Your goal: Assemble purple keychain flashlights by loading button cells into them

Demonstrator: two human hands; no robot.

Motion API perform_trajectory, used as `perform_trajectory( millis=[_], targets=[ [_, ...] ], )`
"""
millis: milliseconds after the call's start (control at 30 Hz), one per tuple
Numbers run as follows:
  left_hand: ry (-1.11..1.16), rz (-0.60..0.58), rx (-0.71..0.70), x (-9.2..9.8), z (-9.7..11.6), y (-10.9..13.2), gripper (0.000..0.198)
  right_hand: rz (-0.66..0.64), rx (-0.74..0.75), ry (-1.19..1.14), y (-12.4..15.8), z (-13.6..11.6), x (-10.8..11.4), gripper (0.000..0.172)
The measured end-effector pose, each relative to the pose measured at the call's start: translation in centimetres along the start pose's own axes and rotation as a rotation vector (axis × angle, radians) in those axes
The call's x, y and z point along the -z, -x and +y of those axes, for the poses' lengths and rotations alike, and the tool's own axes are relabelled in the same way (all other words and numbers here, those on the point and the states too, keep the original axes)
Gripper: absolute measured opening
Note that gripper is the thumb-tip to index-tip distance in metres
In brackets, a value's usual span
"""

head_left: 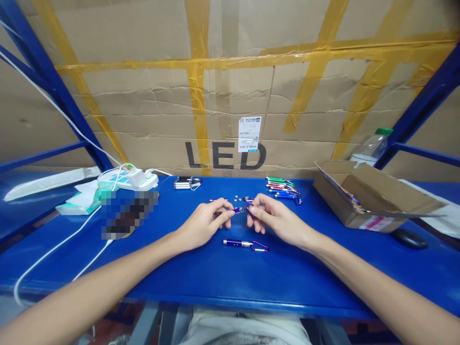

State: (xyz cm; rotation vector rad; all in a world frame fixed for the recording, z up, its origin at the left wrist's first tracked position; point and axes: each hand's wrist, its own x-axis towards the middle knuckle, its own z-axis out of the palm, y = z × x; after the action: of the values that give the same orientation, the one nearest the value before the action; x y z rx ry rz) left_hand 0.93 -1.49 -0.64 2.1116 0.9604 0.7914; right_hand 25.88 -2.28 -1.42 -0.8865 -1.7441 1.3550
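Note:
My left hand (212, 221) pinches a short purple metal piece (237, 210), which looks like the end of a small flashlight. A purple carabiner (248, 207) is held between the fingertips of my right hand (270, 214). Small silver links seem to lie between the two, but whether they join is too small to tell. Nearer to me on the table lies a purple mini flashlight (235, 243) with a carabiner on its end. Just beyond my hands are several tiny silver button cells (237, 198) and a purple tube (218, 199), partly hidden by my left hand.
Green, red and blue mini flashlights (282, 187) lie at the back right; black and silver ones (187, 183) at the back left. An open cardboard box (373, 218) and a black mouse (409, 238) stand right. Left are a power strip (125, 179), tissues (81, 203) and white cables (53, 254).

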Motion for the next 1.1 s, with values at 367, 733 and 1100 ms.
perform_trajectory(
  millis=[367, 733, 1100],
  targets=[
    [0.022, -0.029, -0.013, 0.05, -0.04, 0.18, 0.027, 0.019, 0.013, 0.078, -0.18, 0.02, 0.62, 0.048],
    [0.064, -0.002, -0.025, 0.00, -0.06, 0.22, 0.027, -0.124, 0.016, 0.222, 0.12, -0.07, 0.31, 0.046],
    [0.272, -0.029, 0.040, -0.19, -0.81, -0.08, 0.035, 0.008, 0.063, 0.178, 0.04, 0.60, -0.10, 0.026]
  ],
)
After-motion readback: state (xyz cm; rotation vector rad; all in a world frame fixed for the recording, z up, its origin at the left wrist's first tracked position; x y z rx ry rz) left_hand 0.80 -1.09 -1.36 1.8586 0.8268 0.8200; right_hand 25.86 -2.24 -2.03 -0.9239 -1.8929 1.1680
